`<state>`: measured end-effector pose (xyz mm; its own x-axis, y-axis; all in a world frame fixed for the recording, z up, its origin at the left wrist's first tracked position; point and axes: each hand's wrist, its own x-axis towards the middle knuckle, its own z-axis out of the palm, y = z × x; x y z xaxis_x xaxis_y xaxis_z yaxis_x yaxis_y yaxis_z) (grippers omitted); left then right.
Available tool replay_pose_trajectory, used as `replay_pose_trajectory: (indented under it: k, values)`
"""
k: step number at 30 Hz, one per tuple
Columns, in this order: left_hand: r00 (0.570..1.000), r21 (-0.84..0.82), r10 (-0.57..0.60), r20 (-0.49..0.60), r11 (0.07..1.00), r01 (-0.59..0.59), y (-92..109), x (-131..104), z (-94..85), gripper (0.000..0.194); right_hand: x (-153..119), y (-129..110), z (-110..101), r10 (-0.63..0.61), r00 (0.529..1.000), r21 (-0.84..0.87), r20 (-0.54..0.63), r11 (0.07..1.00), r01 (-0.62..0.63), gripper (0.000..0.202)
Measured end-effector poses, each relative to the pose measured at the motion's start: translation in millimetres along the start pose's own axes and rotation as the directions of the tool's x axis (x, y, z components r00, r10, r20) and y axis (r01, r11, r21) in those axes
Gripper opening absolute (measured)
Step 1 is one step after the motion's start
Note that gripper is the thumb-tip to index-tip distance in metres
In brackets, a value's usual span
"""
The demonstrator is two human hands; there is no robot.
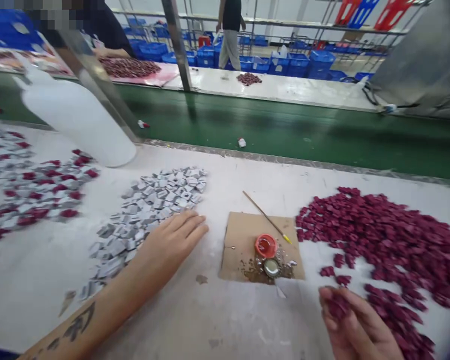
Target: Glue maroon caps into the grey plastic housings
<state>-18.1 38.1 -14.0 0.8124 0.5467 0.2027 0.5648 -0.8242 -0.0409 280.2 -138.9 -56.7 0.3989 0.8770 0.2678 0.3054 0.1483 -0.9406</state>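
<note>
My left hand (178, 235) is palm down at the right edge of a pile of small grey-white pieces (168, 192), fingers stretched out; whether it touches any piece underneath is hidden. Low on the right, my right hand (354, 325) pinches a small maroon piece (338, 306) between thumb and fingers. Beyond it spreads a big heap of similar maroon pieces (382, 235). Between my hands lies a cardboard square (240, 230). On it are a small red cup (266, 246) with reddish contents, a bottle cap (272, 268) and a thin yellow-tipped stick (266, 215) overlapping its edge.
At left, mixed grey and maroon pieces (48, 190) cover the table beside a white bottle-like container (78, 120). A green conveyor belt (210, 120) crosses behind, carrying a few pieces. A metal post (177, 45) rises beyond. A person (230, 30) and blue crates (288, 65) are farther back.
</note>
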Motion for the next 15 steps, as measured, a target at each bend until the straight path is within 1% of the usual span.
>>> replay_pose_trajectory:
  k: [3,6,8,10,11,12,13,14,15]
  values:
    - [0.999,-0.012,-0.005,-0.042,1.000,0.005,-2,-4,10.7,0.055,11,-21,12,0.013,1.000,0.041,-0.027,0.999,-0.011,0.014]
    - [1.000,-0.142,-0.013,-0.018,0.990,0.010,-8,-3,11.9,0.059,9,-33,19,0.049,0.998,0.049,-0.031,0.998,-0.048,0.017]
    - [0.999,-0.247,-0.031,-0.042,0.969,0.019,-12,0,5.9,0.049,5,-35,21,0.050,0.998,0.057,-0.046,0.997,-0.047,0.016]
    - [0.994,-0.401,-0.084,-0.073,0.915,0.048,-10,0,-3.6,0.030,1,-33,23,0.014,0.996,-0.013,-0.085,1.000,-0.016,0.012]
    - [0.991,-0.504,-0.119,-0.068,0.861,0.069,-6,-2,-8.7,0.023,1,-32,24,-0.021,0.995,-0.088,-0.095,0.996,0.012,0.011]
    - [0.989,-0.622,-0.145,-0.044,0.778,0.086,0,-5,-13.5,0.020,1,-32,26,-0.071,0.993,-0.179,-0.090,0.982,0.054,0.012]
    - [0.986,-0.743,-0.166,-0.008,0.661,0.105,9,-9,-17.7,0.018,3,-31,29,-0.129,0.990,-0.273,-0.063,0.956,0.107,0.014]
    - [0.981,-0.854,-0.193,0.031,0.504,0.127,21,-14,-21.0,0.018,6,-31,32,-0.190,0.982,-0.354,-0.016,0.919,0.173,0.017]
    - [0.969,-0.939,-0.235,0.079,0.310,0.152,34,-19,-23.2,0.020,9,-31,36,-0.250,0.967,-0.414,0.038,0.877,0.243,0.018]
